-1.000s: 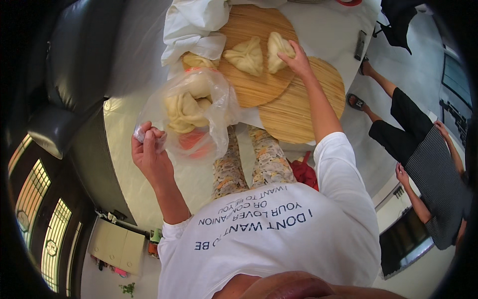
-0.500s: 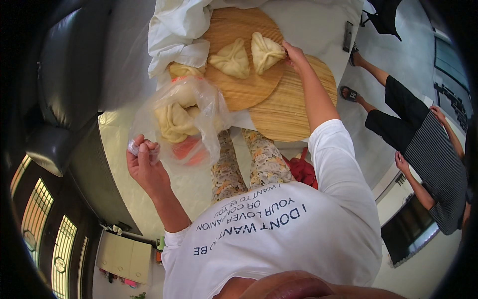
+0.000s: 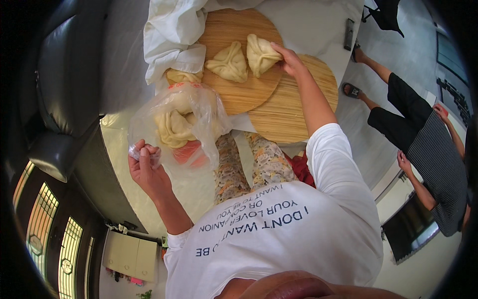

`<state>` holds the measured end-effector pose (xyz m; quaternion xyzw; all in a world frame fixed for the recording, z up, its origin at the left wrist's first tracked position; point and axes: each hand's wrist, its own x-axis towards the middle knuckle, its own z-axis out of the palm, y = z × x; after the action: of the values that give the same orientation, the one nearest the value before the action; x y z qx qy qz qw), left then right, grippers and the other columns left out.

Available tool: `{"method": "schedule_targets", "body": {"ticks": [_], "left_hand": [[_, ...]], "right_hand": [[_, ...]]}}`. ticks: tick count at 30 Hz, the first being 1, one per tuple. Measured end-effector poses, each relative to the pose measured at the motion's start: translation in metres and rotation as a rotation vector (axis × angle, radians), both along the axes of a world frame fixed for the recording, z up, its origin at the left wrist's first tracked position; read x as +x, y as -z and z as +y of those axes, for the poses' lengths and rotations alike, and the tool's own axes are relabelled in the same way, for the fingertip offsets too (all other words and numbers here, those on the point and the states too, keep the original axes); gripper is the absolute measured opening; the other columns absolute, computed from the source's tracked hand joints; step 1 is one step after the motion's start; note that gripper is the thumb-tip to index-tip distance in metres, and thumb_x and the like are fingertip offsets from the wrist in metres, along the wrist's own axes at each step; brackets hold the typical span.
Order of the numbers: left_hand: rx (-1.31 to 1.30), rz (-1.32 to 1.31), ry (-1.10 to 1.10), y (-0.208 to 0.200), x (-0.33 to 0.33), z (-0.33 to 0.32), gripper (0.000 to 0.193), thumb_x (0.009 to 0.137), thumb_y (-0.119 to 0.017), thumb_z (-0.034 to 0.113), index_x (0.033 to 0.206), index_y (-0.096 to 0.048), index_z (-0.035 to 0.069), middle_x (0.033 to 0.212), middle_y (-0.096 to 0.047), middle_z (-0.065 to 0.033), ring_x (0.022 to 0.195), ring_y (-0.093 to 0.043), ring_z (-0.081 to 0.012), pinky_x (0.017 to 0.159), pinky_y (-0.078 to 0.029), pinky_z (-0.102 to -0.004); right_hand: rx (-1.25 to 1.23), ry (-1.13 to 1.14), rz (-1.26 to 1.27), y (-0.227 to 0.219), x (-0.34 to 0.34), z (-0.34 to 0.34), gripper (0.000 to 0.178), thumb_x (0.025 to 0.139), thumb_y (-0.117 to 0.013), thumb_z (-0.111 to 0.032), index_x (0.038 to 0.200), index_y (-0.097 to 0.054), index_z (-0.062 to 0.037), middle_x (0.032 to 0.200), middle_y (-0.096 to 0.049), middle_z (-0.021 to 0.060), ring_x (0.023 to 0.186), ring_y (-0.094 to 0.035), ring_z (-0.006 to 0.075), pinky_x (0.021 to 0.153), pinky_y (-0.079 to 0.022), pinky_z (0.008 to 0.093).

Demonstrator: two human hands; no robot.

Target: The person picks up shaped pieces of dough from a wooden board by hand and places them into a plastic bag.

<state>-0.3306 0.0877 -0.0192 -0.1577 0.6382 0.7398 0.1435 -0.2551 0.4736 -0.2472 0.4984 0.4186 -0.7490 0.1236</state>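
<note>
My left hand (image 3: 145, 162) grips the bunched edge of a clear plastic bag (image 3: 142, 119), fingers closed on it. Inside the bag sit several pale, folded buns (image 3: 175, 128). My right hand (image 3: 289, 61) is closed on the right side of a three-cornered bun (image 3: 261, 54) over the round slatted board (image 3: 249, 97). Left of it a second three-cornered bun (image 3: 229, 62) lies on that board. Another bun (image 3: 183, 75) shows partly from under a white cloth (image 3: 174, 37); the rest of it is hidden.
A second round board (image 3: 311, 94) partly underlies the first. The white table (image 3: 318, 25) bears a dark remote-like object (image 3: 348, 34). Someone in black shorts (image 3: 398, 109) stands to the right, apart from the table. A black leather sofa (image 3: 69, 74) is at the left.
My right hand has shifted slightly left, and the bun with it now sits a little closer to the second one. My left hand keeps its hold on the bag.
</note>
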Motion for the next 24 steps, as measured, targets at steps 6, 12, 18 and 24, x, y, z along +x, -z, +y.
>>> {"method": "schedule_targets", "body": {"ticks": [6,12,18,24], "left_hand": [[0.019,0.000,-0.011,0.001,-0.002,0.000,0.017,0.082,-0.048,0.005,0.097,-0.051,-0.003,0.077,-0.054,-0.0067,0.069,-0.051,-0.0103,0.066,-0.042,-0.0240],[0.022,-0.005,-0.008,0.002,0.001,-0.001,0.017,0.082,-0.048,0.005,0.097,-0.051,-0.003,0.076,-0.054,-0.0071,0.069,-0.051,-0.0101,0.066,-0.042,-0.0236],[0.013,0.002,-0.004,0.000,0.002,-0.001,0.017,0.082,-0.049,0.006,0.096,-0.051,-0.002,0.075,-0.055,-0.0069,0.068,-0.051,-0.0095,0.065,-0.041,-0.0224],[0.007,-0.008,-0.001,0.001,0.002,0.000,0.017,0.082,-0.050,0.007,0.096,-0.051,-0.002,0.075,-0.055,-0.0066,0.067,-0.050,-0.0088,0.063,-0.040,-0.0213]], "right_hand": [[0.049,-0.016,0.011,-0.014,-0.010,-0.014,0.061,0.066,-0.066,-0.047,0.105,-0.050,-0.0028,0.096,-0.052,0.0085,0.087,-0.049,0.0183,0.069,-0.042,0.0295],[-0.007,0.152,-0.097,-0.019,-0.009,-0.019,0.061,0.066,-0.066,-0.046,0.107,-0.048,-0.0044,0.101,-0.050,0.0086,0.094,-0.045,0.0193,0.076,-0.039,0.0317],[-0.045,0.062,-0.015,-0.011,-0.011,-0.018,0.061,0.066,-0.067,-0.042,0.110,-0.047,-0.0048,0.107,-0.048,0.0097,0.100,-0.043,0.0213,0.087,-0.034,0.0342],[0.076,-0.127,0.087,-0.014,-0.010,-0.025,0.059,0.066,-0.069,-0.037,0.109,-0.048,-0.0024,0.108,-0.050,0.0098,0.103,-0.044,0.0186,0.086,-0.035,0.0303]]}}
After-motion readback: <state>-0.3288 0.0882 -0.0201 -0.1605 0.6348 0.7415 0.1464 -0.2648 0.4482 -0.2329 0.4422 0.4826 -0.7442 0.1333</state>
